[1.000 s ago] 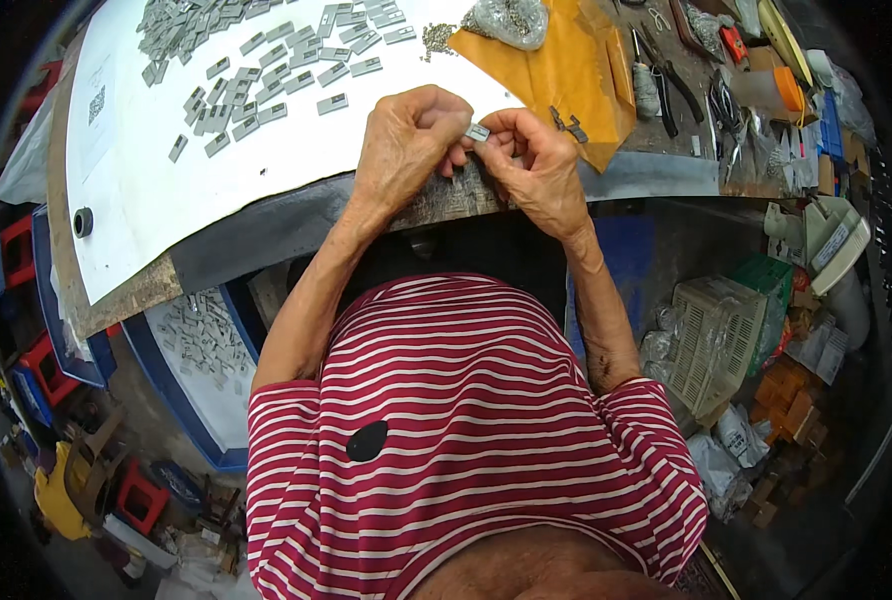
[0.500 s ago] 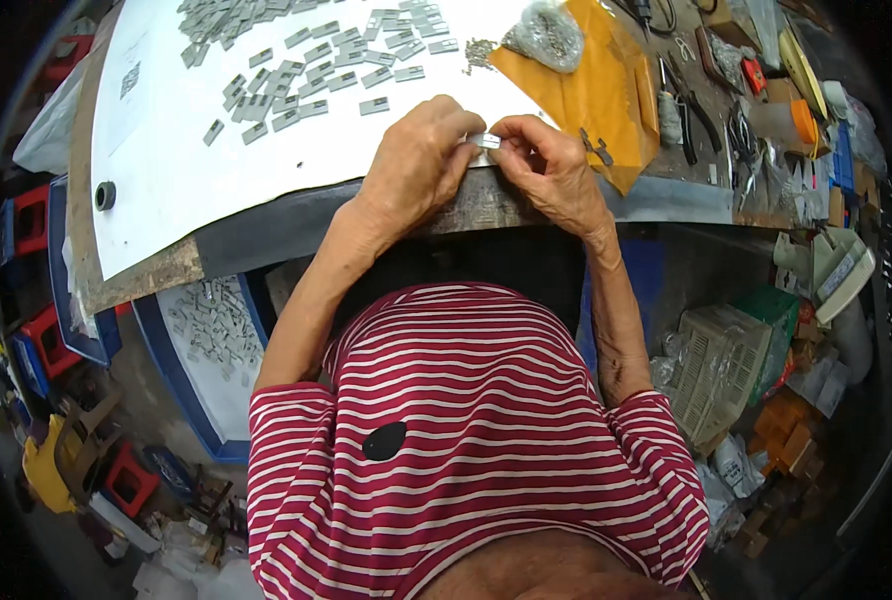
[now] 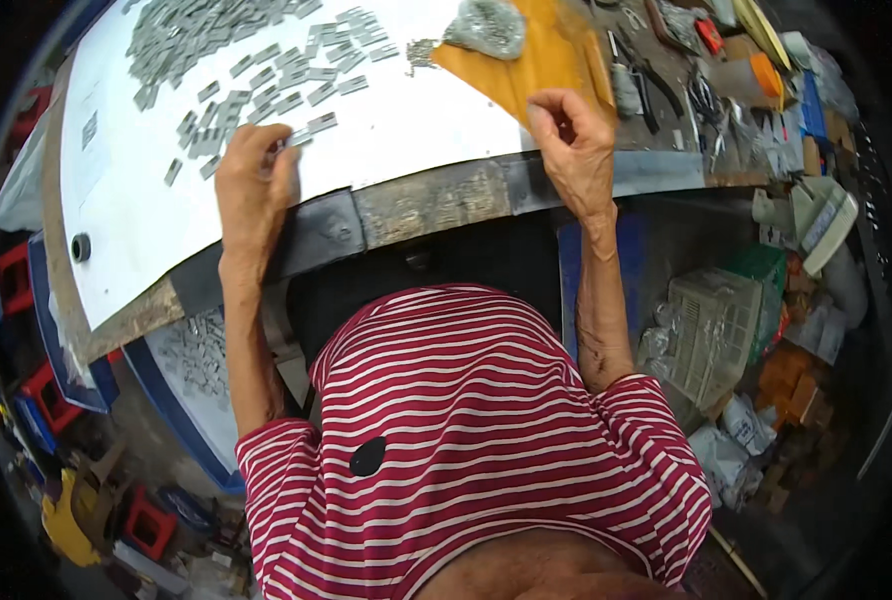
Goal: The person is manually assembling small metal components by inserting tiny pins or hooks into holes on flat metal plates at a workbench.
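Note:
My left hand (image 3: 253, 190) is over the near part of the white sheet, its fingers and thumb curled in at the edge of a spread of small grey metal pieces (image 3: 236, 105). One small grey metal piece (image 3: 301, 137) shows at its fingertips, partly hidden by them. Farther right, my right hand (image 3: 578, 160) is raised by the table's front edge, close to an orange-yellow paper envelope (image 3: 521, 80). Its thumb and forefinger are bent together in a pinch; anything between them is too small to make out.
A clear plastic bag (image 3: 488, 28) lies on the envelope, beside a little heap of tiny parts (image 3: 422, 54). Black-handled pliers (image 3: 661, 95) and other tools crowd the table's right. A dark ring (image 3: 81, 247) sits at the left. Below stands a blue-rimmed tray (image 3: 171, 400) holding more pieces.
Both hands were together on one small metal piece near the front edge; now they are apart. My left hand has moved left to the spread pieces, my right slightly right. The view has shifted.

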{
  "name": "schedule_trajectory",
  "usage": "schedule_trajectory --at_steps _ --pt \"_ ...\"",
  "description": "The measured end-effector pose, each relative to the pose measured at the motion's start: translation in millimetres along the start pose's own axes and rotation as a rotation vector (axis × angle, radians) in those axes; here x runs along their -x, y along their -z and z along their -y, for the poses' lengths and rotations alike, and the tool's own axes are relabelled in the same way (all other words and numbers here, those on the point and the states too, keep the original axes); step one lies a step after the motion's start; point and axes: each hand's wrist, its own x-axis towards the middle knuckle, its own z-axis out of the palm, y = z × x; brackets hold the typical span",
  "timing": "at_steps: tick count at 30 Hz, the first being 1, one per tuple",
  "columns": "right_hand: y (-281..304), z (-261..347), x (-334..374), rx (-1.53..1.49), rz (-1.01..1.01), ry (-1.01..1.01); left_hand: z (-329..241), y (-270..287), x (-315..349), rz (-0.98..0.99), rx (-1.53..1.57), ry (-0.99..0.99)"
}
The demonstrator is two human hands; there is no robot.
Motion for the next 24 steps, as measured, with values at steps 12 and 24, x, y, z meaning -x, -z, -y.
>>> schedule_trajectory --at_steps 12,24 --pt "20 -27 0 0.198 0.098 -0.003 9 -2 2 -0.05 0.069 0.118" --pt "8 -28 -2 0.388 0.085 0.108 7 -2 3 -0.028 0.079 0.235"
